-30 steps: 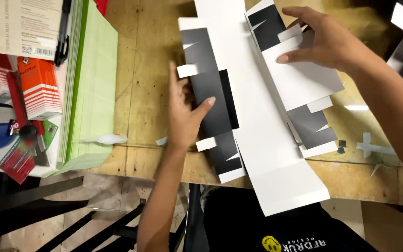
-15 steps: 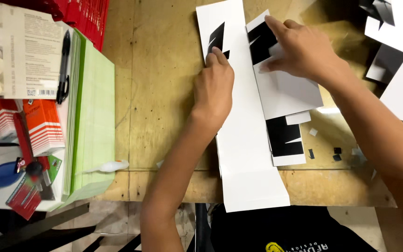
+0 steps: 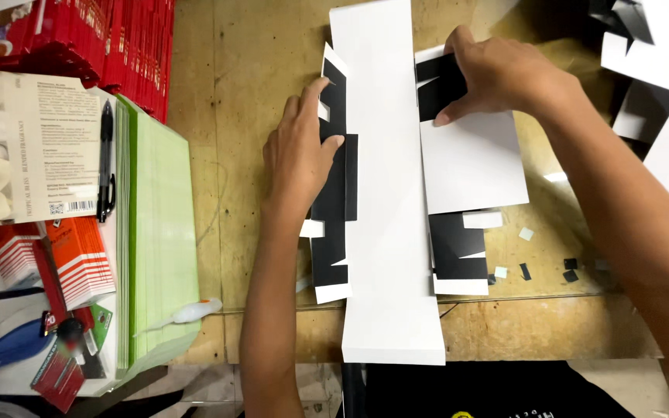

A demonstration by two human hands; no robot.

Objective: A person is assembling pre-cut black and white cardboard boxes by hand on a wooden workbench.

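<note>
Left grip (image 3: 297,159) flat on black side flap (image 3: 336,201), right grip (image 3: 497,77) pinching opposite flap (image 3: 470,159) of white card blank (image 3: 385,193) on desk (image 3: 265,62) (both flaps part-folded, none closed yet).

Bare forearms, ringless hands, black printed shirt (image 3: 497,391).
</note>
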